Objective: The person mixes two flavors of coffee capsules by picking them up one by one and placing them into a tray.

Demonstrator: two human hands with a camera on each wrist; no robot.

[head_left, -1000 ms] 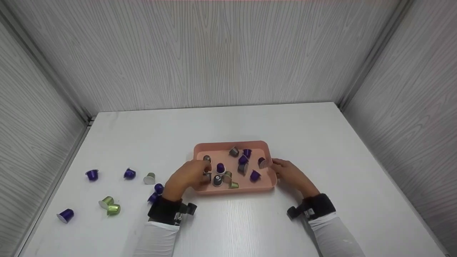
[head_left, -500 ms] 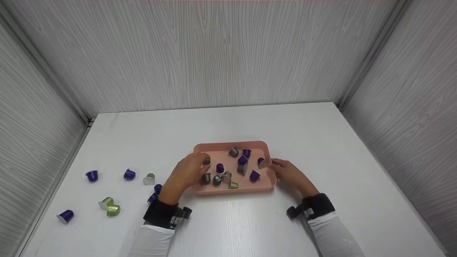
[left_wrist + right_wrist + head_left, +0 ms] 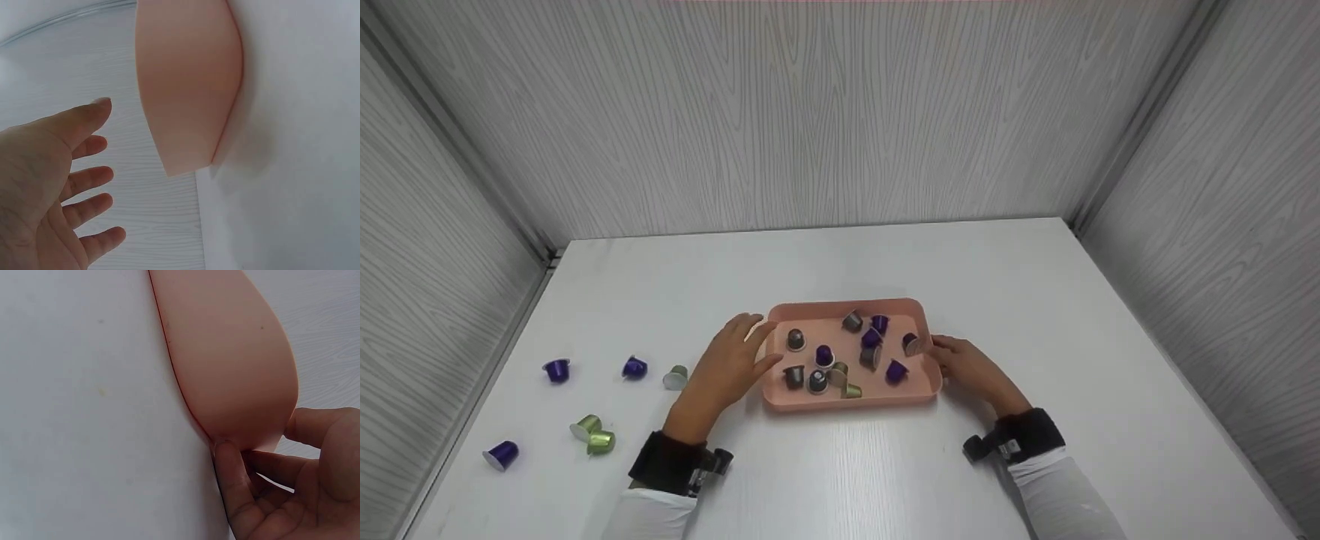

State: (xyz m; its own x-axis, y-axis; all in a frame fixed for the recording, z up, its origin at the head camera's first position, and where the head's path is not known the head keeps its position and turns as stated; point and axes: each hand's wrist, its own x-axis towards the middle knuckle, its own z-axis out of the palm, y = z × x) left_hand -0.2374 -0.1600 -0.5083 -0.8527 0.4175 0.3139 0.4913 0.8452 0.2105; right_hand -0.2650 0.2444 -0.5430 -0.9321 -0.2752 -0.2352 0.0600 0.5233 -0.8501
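A pink rectangular tray (image 3: 855,404) rests on the white table with several coffee capsules in it. Among these are a dark grey capsule (image 3: 796,340) standing near the left end, a purple capsule (image 3: 895,371) and a small green one (image 3: 852,391). My left hand (image 3: 729,365) hovers by the tray's left end, fingers spread and holding nothing. In the left wrist view its thumb and fingers are apart from the tray's outer wall (image 3: 188,84). My right hand (image 3: 971,369) grips the tray's right end, thumb at the rim and fingertips low against the outer wall (image 3: 230,354).
Loose capsules lie on the table to the left: purple ones (image 3: 557,370) (image 3: 634,367) (image 3: 501,454), two green ones touching (image 3: 600,442), and a pale green one (image 3: 675,378) beside my left wrist. Grey wood-grain panels (image 3: 825,112) enclose the table at the back and sides.
My left hand has let go of the dark grey capsules at the tray's left end, which now stand uncovered, and has drawn back left with fingers spread. The right hand has stayed put.
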